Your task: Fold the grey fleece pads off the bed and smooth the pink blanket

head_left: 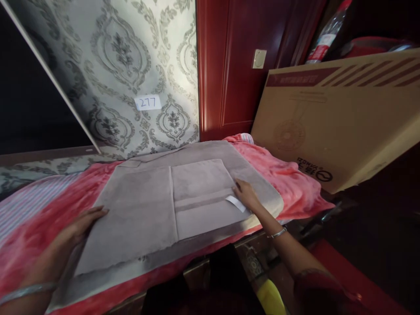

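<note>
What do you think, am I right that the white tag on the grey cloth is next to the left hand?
Not quite: the white tag on the grey cloth is next to the right hand, not the left hand. The head view shows this.

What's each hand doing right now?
Left hand: fingers stretched at grey cloth's edge; can't tell if gripping.
Right hand: fingers bent beside white tag; can't tell either.
</note>
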Demonstrator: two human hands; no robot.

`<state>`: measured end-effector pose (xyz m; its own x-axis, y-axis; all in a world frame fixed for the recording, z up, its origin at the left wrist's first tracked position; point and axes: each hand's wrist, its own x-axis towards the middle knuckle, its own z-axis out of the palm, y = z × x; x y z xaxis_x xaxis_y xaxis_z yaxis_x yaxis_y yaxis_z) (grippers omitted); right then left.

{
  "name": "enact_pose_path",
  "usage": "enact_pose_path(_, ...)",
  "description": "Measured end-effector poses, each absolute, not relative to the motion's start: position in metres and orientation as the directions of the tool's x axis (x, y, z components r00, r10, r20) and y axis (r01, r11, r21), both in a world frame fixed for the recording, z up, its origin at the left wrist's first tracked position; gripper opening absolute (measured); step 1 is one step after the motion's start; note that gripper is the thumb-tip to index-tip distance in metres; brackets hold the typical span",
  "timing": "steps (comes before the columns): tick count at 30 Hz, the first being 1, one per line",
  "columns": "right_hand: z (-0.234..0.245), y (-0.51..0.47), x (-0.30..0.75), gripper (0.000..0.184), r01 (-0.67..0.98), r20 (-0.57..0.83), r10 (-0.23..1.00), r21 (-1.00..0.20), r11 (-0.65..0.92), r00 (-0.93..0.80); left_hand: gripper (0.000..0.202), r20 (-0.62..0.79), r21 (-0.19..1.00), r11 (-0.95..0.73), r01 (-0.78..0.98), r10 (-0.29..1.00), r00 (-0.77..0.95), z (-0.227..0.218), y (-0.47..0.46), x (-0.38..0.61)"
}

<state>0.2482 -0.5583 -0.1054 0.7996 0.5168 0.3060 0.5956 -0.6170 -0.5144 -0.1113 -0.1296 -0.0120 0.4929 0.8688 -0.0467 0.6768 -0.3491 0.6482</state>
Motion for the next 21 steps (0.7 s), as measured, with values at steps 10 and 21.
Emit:
enact_pose_path(10,-0.081,-0.55,0.265,0.044,0.297,-0.035,0.379,-0.557,-0.776,0.925,0.058,0.186,0.107,-0.921,0.375,0.389,0.902,-0.019,-0.198,-0.027)
enact_pose_path(21,-0.078,-0.565,0.245,0.047,-0.139,-0.177,0.716,-0.984,-0.112,0.675,0.059,0.07,0.146,-0.887,0.438,0.451,0.89,-0.051,-0.221,0.101)
